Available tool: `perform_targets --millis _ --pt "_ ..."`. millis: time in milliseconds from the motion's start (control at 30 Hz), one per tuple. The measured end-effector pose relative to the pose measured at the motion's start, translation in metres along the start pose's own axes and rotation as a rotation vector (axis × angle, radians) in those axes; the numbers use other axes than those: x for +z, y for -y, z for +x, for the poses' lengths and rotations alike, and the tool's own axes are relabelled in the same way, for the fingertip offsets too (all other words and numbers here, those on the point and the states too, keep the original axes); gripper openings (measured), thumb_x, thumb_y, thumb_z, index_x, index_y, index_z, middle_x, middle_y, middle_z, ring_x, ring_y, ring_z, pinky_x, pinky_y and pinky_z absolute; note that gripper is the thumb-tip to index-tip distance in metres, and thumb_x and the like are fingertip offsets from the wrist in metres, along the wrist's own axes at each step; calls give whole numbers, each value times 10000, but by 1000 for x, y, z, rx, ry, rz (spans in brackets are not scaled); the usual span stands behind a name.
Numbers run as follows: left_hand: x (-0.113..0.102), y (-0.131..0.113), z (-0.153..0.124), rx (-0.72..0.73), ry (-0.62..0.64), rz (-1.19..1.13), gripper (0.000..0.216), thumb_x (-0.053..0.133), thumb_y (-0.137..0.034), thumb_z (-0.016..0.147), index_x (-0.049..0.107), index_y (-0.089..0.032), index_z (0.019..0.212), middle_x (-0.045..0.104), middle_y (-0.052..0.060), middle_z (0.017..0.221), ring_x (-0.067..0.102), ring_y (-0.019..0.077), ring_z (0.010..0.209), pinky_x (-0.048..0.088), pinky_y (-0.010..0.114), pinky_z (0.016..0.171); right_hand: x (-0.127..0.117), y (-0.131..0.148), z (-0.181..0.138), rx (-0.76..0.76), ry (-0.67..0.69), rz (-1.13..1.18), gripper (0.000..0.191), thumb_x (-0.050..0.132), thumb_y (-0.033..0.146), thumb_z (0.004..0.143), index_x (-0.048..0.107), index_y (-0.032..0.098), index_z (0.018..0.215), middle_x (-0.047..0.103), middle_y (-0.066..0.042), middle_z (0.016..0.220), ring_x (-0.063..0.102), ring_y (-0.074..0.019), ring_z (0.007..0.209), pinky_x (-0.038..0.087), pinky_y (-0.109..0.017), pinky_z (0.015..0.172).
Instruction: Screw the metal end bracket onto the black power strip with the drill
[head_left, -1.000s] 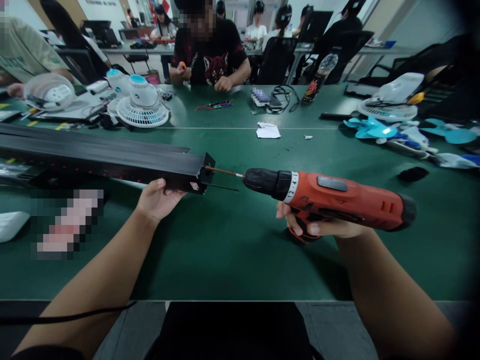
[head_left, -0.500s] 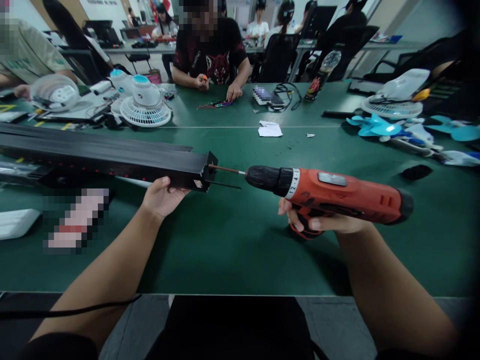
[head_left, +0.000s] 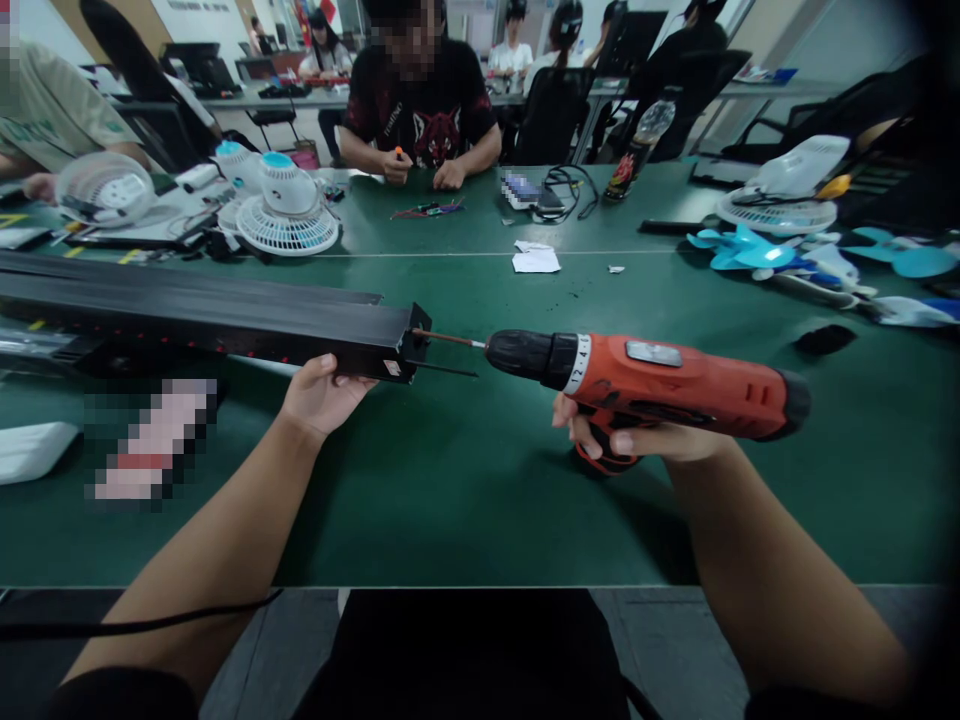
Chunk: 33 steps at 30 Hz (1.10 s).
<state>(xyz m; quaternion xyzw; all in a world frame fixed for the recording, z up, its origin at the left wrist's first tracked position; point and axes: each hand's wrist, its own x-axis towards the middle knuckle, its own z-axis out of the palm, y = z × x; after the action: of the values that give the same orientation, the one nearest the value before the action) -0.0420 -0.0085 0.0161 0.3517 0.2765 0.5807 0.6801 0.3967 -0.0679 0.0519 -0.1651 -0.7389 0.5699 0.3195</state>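
Observation:
A long black box-shaped housing [head_left: 225, 315] lies across the green table [head_left: 465, 480] from the left. My left hand [head_left: 321, 395] grips its near end from below, fingers wrapped round it. My right hand [head_left: 637, 438] is closed on the handle of an orange and black cordless drill [head_left: 660, 378]. The drill points left, and its thin bit [head_left: 448, 340] touches the end face of the housing. A thin black rod [head_left: 444, 370] sticks out of that end just below the bit.
White desk fans [head_left: 285, 205] and a fan grille [head_left: 101, 188] stand at the far left. Blue fan blades [head_left: 750, 255] and fan parts lie at the right. Paper scraps [head_left: 535, 260], cables and a bottle [head_left: 634, 155] sit mid-table. A person in a black shirt [head_left: 420, 105] sits opposite.
The drill and housing have stayed together, shifting only slightly in the view. The person opposite moved both hands closer together on the table.

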Motion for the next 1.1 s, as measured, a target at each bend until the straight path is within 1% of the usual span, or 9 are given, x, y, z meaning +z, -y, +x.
perform_targets --millis 133,300,433,500,667,867,933,1033,1100 --pt "3 -2 -1 -8 -4 20 377 1061 -344 600 737 -223 752 390 -106 473 524 109 502 685 323 768 0 1 0 4 13 -12 492 838 521 1055 747 147 1361 780 -43 871 697 -133 630 617 -236 571" --pt "4 -2 -2 -3 -17 3 402 1061 -330 587 710 -216 747 441 -102 494 486 83 483 670 295 730 1 2 -1 23 8 -4 454 831 512 1064 751 159 1339 786 -43 860 684 -127 610 592 -224 538" --pt "3 -1 -1 -1 -36 9 335 1007 -304 631 725 -229 796 393 -113 475 489 91 470 677 295 726 1 1 0 20 -6 1 476 850 520 1043 758 156 1337 784 -54 881 695 -137 620 562 -215 496" --pt "3 -1 -1 5 -32 6 355 1027 -317 616 724 -227 777 395 -115 472 476 79 466 687 294 751 1 1 0 16 -5 0 473 848 517 1044 757 164 1346 784 -49 871 701 -140 620 566 -216 495" --pt "3 -2 -1 -6 -1 10 393 1076 -345 580 753 -223 766 452 -106 487 473 71 474 686 281 730 1 1 -1 36 0 12 451 848 492 1046 756 172 1349 792 -44 859 696 -137 602 579 -225 496" --pt "2 -2 0 -9 -8 21 398 1091 -360 553 777 -218 753 428 -108 463 480 69 482 692 278 756 1 2 -1 19 -12 8 439 855 489 1043 770 164 1326 793 -56 879 706 -140 626 576 -221 496" --pt "2 -2 0 -12 -3 21 395 1087 -359 564 755 -222 729 408 -104 454 523 91 499 693 291 748 1 2 0 20 3 14 439 849 483 1051 765 169 1347 795 -52 882 704 -135 619 582 -218 503" --pt "4 -2 -1 -5 -1 1 442 1070 -334 589 645 -228 650 427 -93 467 554 100 515 696 293 755 1 2 0 12 13 29 445 854 474 1049 758 165 1355 790 -44 872 696 -129 605 582 -212 505" --pt "5 -2 -1 3 -16 -6 427 1054 -309 598 645 -232 695 457 -100 487 533 83 500 700 290 767 1 2 0 17 12 46 457 866 469 1040 755 162 1360 788 -41 873 688 -124 587 573 -210 496"
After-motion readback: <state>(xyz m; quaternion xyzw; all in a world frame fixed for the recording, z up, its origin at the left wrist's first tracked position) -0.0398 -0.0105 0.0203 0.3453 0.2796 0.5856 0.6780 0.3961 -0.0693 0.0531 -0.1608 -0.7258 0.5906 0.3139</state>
